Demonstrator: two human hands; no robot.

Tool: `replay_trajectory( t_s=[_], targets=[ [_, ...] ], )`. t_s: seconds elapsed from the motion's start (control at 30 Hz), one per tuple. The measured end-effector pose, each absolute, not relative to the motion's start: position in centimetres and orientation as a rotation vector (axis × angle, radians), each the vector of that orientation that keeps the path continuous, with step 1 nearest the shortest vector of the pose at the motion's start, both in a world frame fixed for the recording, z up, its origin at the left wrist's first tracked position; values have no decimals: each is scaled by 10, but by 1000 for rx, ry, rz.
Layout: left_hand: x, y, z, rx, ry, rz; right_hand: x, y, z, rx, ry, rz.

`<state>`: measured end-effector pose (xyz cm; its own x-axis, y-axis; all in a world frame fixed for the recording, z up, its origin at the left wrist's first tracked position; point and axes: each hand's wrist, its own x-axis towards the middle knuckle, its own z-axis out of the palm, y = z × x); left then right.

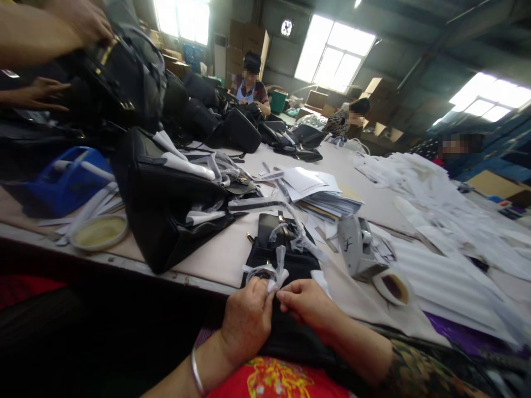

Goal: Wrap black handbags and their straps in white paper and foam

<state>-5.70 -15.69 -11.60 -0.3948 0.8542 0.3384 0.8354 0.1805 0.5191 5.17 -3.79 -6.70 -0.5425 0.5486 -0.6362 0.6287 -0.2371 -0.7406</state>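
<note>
A small black bag (305, 265) lies at the table edge in front of me, its lower part hanging over toward my lap. Clear plastic and white wrapping (271, 273) cover its strap and fittings. My left hand (249, 312), with a silver bangle at the wrist, is closed on the white wrapping at the bag's front. Close beside it, my right hand (309, 304) pinches with thumb and forefinger at the edge of that wrapping; what sits between those fingertips is too small to make out.
To the left stand a large black handbag (174, 193), a tape roll (99, 233) and a blue tape dispenser (68, 179). A paper stack (319, 190) and a grey tape dispenser (354, 246) lie right. A co-worker's hand (89, 25) handles another bag; other people sit farther back.
</note>
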Motion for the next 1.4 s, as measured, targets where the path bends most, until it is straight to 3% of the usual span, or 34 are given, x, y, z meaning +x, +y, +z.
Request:
replay_trajectory(
  t_s=[0.33, 0.5, 1.0, 1.2, 1.4],
  targets=[
    [-60, -154, -118, 1587, 2239, 1128, 52, -43, -72, 1556, 1474, -2238],
    [-67, -152, -111, 1331, 2080, 1244, 48, -52, -79, 1616, 1587, -2415],
    [-73, -149, -92, 638, 1686, 1307, 44, -51, -88, 1522, 2032, -2325],
    [-74, -151, -98, 412, 1528, 1358, 41, -39, -92, 1493, 1954, -2201],
    [-79, -150, -104, 245, 1290, 1454, 36, -41, -95, 1294, 1805, -2529]
  ],
)
